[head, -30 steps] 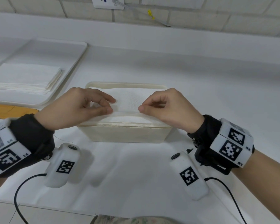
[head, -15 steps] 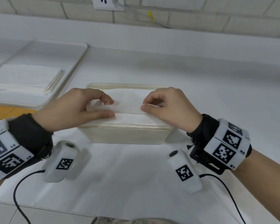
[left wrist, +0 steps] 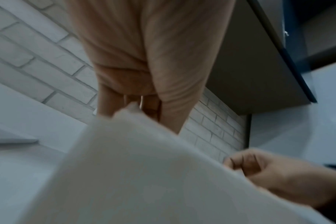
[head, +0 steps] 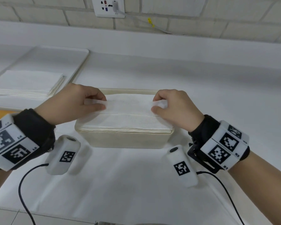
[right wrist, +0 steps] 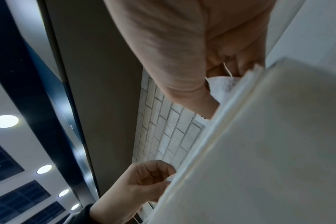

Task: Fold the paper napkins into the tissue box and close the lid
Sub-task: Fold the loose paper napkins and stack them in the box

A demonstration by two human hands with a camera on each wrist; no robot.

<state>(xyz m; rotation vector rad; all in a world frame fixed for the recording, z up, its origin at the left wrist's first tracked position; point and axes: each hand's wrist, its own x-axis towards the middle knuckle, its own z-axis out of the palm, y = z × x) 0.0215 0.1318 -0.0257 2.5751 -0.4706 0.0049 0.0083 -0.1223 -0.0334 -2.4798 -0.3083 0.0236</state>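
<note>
White brick wall (head: 185, 12) at the back with a socket plate (head: 109, 7) on it, and a long white counter (head: 217, 95) running below. Off to the left there's a pale tray (head: 44, 57) with a stack of napkins (head: 26, 83) on it. Front and centre sits the cream tissue box (head: 125, 140), lid off as far as I can see, long side running left to right, packed right to the rim. Both hands are up over it: the left hand (head: 71, 106) pinches the left end of the top napkin (head: 128, 108) between thumb and curled fingers, and the right hand (head: 177, 109) pinches the right end the same way. That napkin lies stretched between them along the box's length, its near edge lifted slightly off the pile.
</note>
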